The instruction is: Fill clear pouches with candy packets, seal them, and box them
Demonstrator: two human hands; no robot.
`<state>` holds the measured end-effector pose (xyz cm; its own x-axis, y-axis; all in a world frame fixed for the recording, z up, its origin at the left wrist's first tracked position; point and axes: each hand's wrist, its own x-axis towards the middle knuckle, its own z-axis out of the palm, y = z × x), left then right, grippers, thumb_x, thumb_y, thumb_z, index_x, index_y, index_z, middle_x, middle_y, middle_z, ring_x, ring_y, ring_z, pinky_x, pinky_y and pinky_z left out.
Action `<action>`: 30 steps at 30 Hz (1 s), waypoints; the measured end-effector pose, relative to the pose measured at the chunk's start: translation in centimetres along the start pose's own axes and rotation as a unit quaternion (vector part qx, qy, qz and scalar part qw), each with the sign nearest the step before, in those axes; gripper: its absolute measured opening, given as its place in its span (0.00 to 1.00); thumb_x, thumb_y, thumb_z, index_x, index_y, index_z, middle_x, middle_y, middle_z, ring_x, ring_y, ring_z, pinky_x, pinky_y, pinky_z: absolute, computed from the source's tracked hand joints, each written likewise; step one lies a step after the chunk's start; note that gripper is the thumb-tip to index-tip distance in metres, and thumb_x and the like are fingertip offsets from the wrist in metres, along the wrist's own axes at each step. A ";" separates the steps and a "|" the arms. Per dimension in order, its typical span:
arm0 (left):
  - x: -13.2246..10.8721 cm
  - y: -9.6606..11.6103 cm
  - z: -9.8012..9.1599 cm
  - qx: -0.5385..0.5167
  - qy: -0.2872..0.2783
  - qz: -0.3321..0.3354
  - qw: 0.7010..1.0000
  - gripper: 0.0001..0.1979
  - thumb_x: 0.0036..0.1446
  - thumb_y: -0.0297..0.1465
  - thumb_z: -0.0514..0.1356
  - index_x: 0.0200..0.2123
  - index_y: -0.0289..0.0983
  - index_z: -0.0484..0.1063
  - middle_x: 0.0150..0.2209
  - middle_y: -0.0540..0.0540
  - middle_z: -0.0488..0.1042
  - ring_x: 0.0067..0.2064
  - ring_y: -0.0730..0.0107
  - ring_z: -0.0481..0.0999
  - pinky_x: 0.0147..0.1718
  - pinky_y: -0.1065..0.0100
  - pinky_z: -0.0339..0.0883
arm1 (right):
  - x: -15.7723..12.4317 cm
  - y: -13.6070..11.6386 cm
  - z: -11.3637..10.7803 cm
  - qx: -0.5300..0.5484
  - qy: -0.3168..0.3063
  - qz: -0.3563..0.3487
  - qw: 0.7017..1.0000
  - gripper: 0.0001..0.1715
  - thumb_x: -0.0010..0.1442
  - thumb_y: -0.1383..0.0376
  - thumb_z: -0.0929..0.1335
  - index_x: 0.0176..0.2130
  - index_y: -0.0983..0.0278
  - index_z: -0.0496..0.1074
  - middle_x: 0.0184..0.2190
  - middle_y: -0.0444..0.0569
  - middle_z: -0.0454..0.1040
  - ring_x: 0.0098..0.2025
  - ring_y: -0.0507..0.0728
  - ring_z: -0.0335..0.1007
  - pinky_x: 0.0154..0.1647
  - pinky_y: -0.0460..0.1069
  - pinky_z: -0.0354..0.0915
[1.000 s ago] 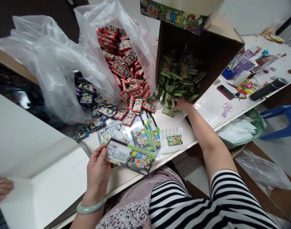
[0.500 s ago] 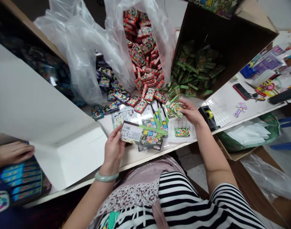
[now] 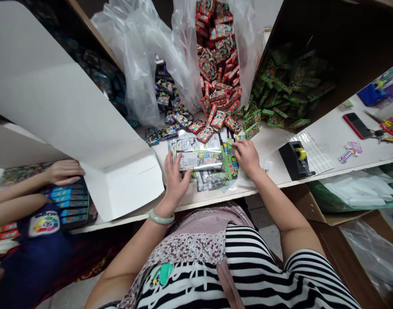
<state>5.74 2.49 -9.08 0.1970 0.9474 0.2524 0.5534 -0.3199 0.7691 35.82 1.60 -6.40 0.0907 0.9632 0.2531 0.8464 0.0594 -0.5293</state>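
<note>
My left hand (image 3: 177, 177), with a pale green bangle at the wrist, has its fingers spread at the left end of a flat printed packet (image 3: 201, 160). The packet is black and green with a clear, shiny edge. It lies on a pile of similar flat sleeves (image 3: 212, 181). My right hand (image 3: 249, 158) is closed, fingers bent together over the right side of the pile, by the green-edged sleeves (image 3: 230, 159). Whatever its fingertips hold is hidden. Loose small red boxes (image 3: 205, 134) and purple boxes (image 3: 167, 132) lie just beyond the pile.
Plastic bags spill red boxes (image 3: 220, 92) and purple ones. A large carton (image 3: 299, 103) holds green boxes. Right stand a tape dispenser (image 3: 296, 161) and a phone (image 3: 356, 125). An open white carton (image 3: 128, 184) is at left, beside another person's hand (image 3: 66, 171).
My left hand has put the printed packet down on the pile and spread its fingers. My right hand has moved in to the pile; the green box it held no longer shows. The view has shifted left.
</note>
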 end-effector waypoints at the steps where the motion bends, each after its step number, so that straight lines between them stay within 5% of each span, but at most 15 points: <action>1: 0.2 0.3 0.0 0.044 -0.050 0.036 0.997 0.33 0.62 0.38 0.62 0.68 0.43 0.59 0.73 0.37 0.49 0.75 0.47 0.46 0.72 0.43 0.42 | 0.0 -0.1 0.4 -0.015 -0.032 -0.015 0.999 0.18 0.64 0.69 0.64 0.51 0.64 0.77 0.52 0.58 0.77 0.57 0.66 0.68 0.61 0.61 0.64; 5: 2.3 1.6 0.4 0.171 -0.239 0.059 0.954 0.39 0.58 0.36 0.64 0.70 0.39 0.53 0.73 0.33 0.50 0.75 0.39 0.45 0.69 0.38 0.45 | -0.5 0.4 0.9 -0.016 -0.110 -0.033 0.993 0.20 0.65 0.67 0.64 0.55 0.64 0.74 0.52 0.57 0.77 0.55 0.65 0.70 0.59 0.61 0.64; 9: 4.8 2.7 0.6 0.251 -0.323 0.056 0.911 0.50 0.53 0.36 0.68 0.73 0.37 0.45 0.75 0.31 0.40 0.75 0.35 0.35 0.69 0.35 0.39 | -0.7 0.8 0.6 -0.040 -0.144 -0.031 0.988 0.32 0.61 0.59 0.71 0.61 0.66 0.68 0.58 0.59 0.73 0.60 0.69 0.66 0.62 0.62 0.62; 13: 6.3 3.5 0.4 0.299 -0.387 0.042 0.871 0.51 0.52 0.33 0.68 0.73 0.36 0.44 0.75 0.31 0.40 0.75 0.35 0.35 0.69 0.34 0.37 | -0.4 -0.1 1.2 -0.100 -0.148 0.018 0.984 0.40 0.58 0.57 0.73 0.63 0.70 0.64 0.63 0.66 0.67 0.62 0.72 0.63 0.63 0.64 0.60; 17: 6.8 4.1 0.4 0.311 -0.392 0.037 0.865 0.50 0.53 0.33 0.67 0.73 0.37 0.44 0.75 0.32 0.39 0.75 0.36 0.36 0.69 0.36 0.38 | 0.2 -1.1 1.9 -0.116 -0.136 0.056 0.982 0.27 0.62 0.61 0.70 0.57 0.69 0.69 0.59 0.65 0.68 0.58 0.70 0.66 0.61 0.61 0.62; 22: 7.3 3.9 1.3 0.262 -0.412 0.122 0.864 0.50 0.51 0.30 0.67 0.72 0.39 0.46 0.75 0.33 0.43 0.75 0.37 0.37 0.69 0.34 0.37 | 1.7 -1.4 1.7 -0.141 -0.119 0.071 0.980 0.20 0.61 0.56 0.71 0.46 0.68 0.73 0.52 0.64 0.71 0.55 0.71 0.68 0.57 0.63 0.65; 25: 7.7 3.0 1.9 0.223 -0.389 0.144 0.882 0.45 0.51 0.27 0.65 0.70 0.39 0.52 0.72 0.32 0.52 0.74 0.36 0.45 0.68 0.33 0.40 | 2.8 -1.4 1.3 -0.151 -0.114 0.073 0.979 0.24 0.59 0.54 0.73 0.48 0.67 0.71 0.52 0.66 0.72 0.56 0.71 0.68 0.57 0.64 0.66; 30: 7.8 2.2 2.5 0.202 -0.336 0.152 0.907 0.47 0.49 0.31 0.69 0.69 0.37 0.52 0.71 0.29 0.50 0.73 0.32 0.46 0.67 0.32 0.42 | 4.2 -1.6 1.5 -0.166 -0.130 0.125 0.969 0.33 0.57 0.49 0.73 0.51 0.69 0.68 0.51 0.69 0.74 0.53 0.72 0.72 0.52 0.63 0.69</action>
<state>10.50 9.17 -6.84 0.7641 0.6369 -0.1029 0.6157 -0.6722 0.4111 34.01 5.93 -5.69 0.2163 0.9726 -0.0854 0.9411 -0.2310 -0.2470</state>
